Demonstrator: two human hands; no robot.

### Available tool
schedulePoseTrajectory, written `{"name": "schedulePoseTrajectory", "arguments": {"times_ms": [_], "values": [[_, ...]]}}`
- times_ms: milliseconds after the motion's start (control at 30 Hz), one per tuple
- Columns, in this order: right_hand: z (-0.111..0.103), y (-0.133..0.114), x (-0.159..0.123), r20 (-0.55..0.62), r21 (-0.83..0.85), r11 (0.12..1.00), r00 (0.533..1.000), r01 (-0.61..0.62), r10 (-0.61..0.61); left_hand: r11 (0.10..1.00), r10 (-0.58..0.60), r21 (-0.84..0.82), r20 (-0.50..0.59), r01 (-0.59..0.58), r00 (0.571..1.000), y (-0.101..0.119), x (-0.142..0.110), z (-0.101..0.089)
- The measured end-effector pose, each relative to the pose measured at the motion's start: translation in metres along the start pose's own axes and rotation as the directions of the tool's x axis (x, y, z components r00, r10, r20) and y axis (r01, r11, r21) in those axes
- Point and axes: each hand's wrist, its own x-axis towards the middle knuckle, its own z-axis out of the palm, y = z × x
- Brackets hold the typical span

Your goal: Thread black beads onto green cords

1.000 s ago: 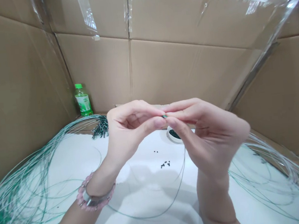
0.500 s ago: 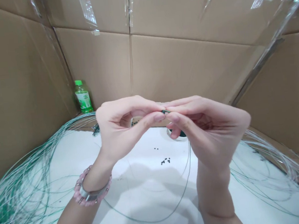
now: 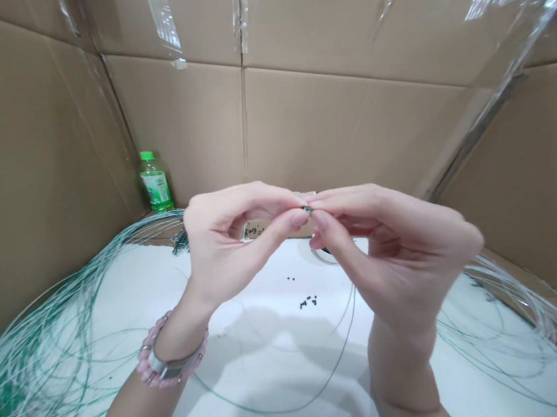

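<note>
Thumb and forefinger of my left hand point(image 3: 235, 246) are closed in a pinch on a small dark green piece point(image 3: 307, 209). Its exact shape is mostly hidden by the fingertips. My right hand point(image 3: 397, 249) pinches at the same spot from the other side, fingertips almost touching the left ones. From below the right hand a thin green wire point(image 3: 280, 412) hangs in a wide loop over the white tabletop point(image 3: 285, 367). Partly covered behind the right fingers is a white bowl point(image 3: 324, 257) with dark contents. Several tiny black beads point(image 3: 309, 301) lie beneath the hands.
A large bundle of green and white wires point(image 3: 37, 333) spreads along the left side; another wire bundle point(image 3: 543, 313) curves at the right. Dark wire ends point(image 3: 180, 241) show beside my left hand. A green bottle point(image 3: 156, 185) stands against the cardboard wall point(image 3: 180, 126).
Both hands stay fingertip to fingertip. The green strand visible between the fingertips half a second ago is now more covered, and the right hand has shifted slightly outward. The view tilted slightly.
</note>
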Motion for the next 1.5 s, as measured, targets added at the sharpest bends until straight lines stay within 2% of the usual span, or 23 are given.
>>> {"name": "schedulePoseTrajectory", "arguments": {"times_ms": [267, 433, 533, 633, 733, 800, 900, 1033, 1133, 1233, 1267, 1333, 1400, 1500], "values": [[-0.006, -0.001, 0.002, 0.077, -0.150, 0.987, 0.996, 0.057, -0.045, 0.997, 0.018, 0.077, 0.023, -0.020, 1.000, -0.002, 0.001, 0.000], [-0.013, 0.001, 0.002, 0.153, -0.265, 0.957, 0.985, 0.114, -0.074, 0.952, 0.155, 0.245, 0.137, -0.185, 0.978, 0.002, 0.003, -0.009], [-0.015, 0.005, 0.003, 0.170, -0.204, 0.974, 0.983, 0.101, -0.066, 0.916, 0.183, 0.320, 0.206, -0.242, 0.961, 0.006, 0.005, -0.014], [-0.015, 0.008, 0.004, 0.171, -0.111, 0.992, 0.985, 0.054, -0.034, 0.935, 0.130, 0.292, 0.244, -0.201, 0.961, 0.009, 0.005, -0.017], [-0.015, 0.010, 0.005, 0.173, -0.036, 0.999, 0.985, 0.034, -0.027, 0.936, 0.110, 0.305, 0.220, -0.175, 0.969, 0.009, 0.005, -0.015], [-0.014, 0.010, 0.005, 0.174, -0.017, 1.000, 0.985, 0.014, -0.010, 0.909, 0.153, 0.357, 0.192, -0.214, 0.969, 0.007, 0.005, -0.012], [-0.011, 0.010, 0.004, 0.182, -0.033, 0.999, 0.982, -0.042, 0.047, 0.868, 0.204, 0.419, 0.189, -0.267, 0.961, 0.005, 0.005, -0.007], [-0.013, 0.008, 0.004, 0.203, -0.031, 0.991, 0.970, -0.130, 0.134, 0.871, 0.194, 0.420, 0.187, -0.257, 0.963, 0.003, 0.004, -0.005], [-0.024, 0.008, 0.006, 0.274, -0.127, 0.971, 0.934, -0.201, 0.229, 0.888, 0.154, 0.417, 0.123, -0.192, 0.980, 0.002, 0.003, -0.007], [-0.036, 0.009, 0.009, 0.460, -0.261, 0.947, 0.839, -0.186, 0.291, 0.897, 0.132, 0.413, 0.086, -0.156, 0.987, 0.001, 0.003, -0.008], [-0.038, 0.009, 0.009, 0.463, -0.271, 0.947, 0.839, -0.173, 0.286, 0.899, 0.125, 0.411, 0.090, -0.151, 0.988, 0.001, 0.002, -0.007], [-0.037, 0.010, 0.009, 0.353, -0.234, 0.956, 0.901, -0.175, 0.251, 0.905, 0.093, 0.405, 0.110, -0.130, 0.990, 0.000, 0.001, -0.004], [-0.030, 0.011, 0.008, 0.262, -0.164, 0.971, 0.941, -0.176, 0.215, 0.927, 0.056, 0.362, 0.109, -0.092, 0.992, -0.002, -0.001, 0.001], [-0.022, 0.016, 0.008, 0.284, -0.116, 0.983, 0.943, -0.144, 0.172, 0.981, -0.024, 0.193, 0.071, 0.010, 0.997, -0.009, -0.002, 0.006]]}}
